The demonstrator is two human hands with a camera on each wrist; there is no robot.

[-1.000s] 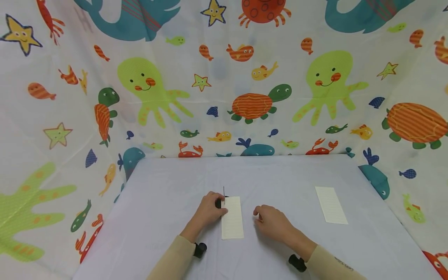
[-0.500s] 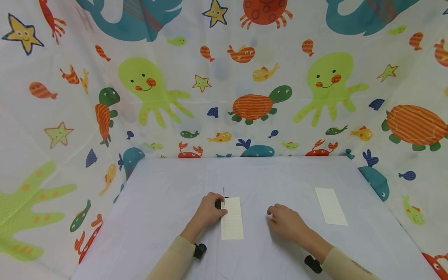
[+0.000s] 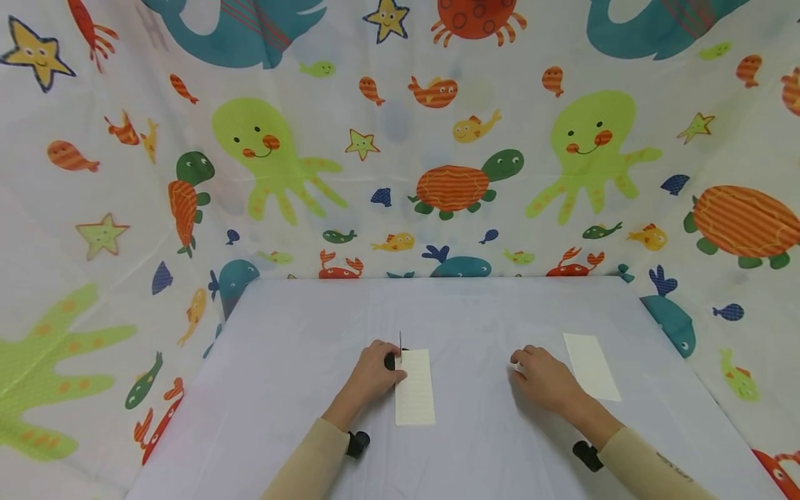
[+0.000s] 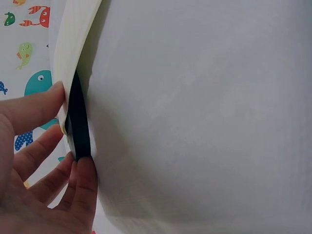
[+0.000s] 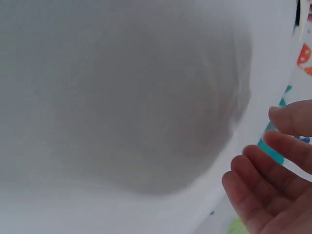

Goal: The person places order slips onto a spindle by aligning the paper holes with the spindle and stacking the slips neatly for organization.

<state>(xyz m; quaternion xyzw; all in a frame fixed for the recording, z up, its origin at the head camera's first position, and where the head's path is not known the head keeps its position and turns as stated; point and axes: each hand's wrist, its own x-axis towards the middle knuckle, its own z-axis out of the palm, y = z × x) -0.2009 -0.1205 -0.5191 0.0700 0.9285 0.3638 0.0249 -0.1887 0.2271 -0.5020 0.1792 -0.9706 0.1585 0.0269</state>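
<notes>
My left hand (image 3: 371, 375) pinches the upper left edge of a cream, lined paper slip (image 3: 415, 392) with its thumb on top. Under the slip, its fingers hold the black base (image 4: 80, 117) of a paper spike, partly covered by the paper. The spike's thin metal pin (image 3: 401, 340) rises at the slip's upper left corner. Farther right, my right hand (image 3: 544, 375) is over the white table with its fingers loosely curled and nothing in them. In the right wrist view its fingertips (image 5: 239, 163) stand apart from the thumb.
A second cream lined slip (image 3: 594, 371) lies on the right side of the table, partly behind the right hand. White cloth covers the table (image 3: 312, 312). Behind and at both sides hangs a curtain (image 3: 375, 160) printed with sea animals. Black wrist straps (image 3: 357, 444) show at both sleeves.
My right hand has moved right, away from the slip at the left hand and toward the second slip. The left hand, slip and spike have stayed in place.
</notes>
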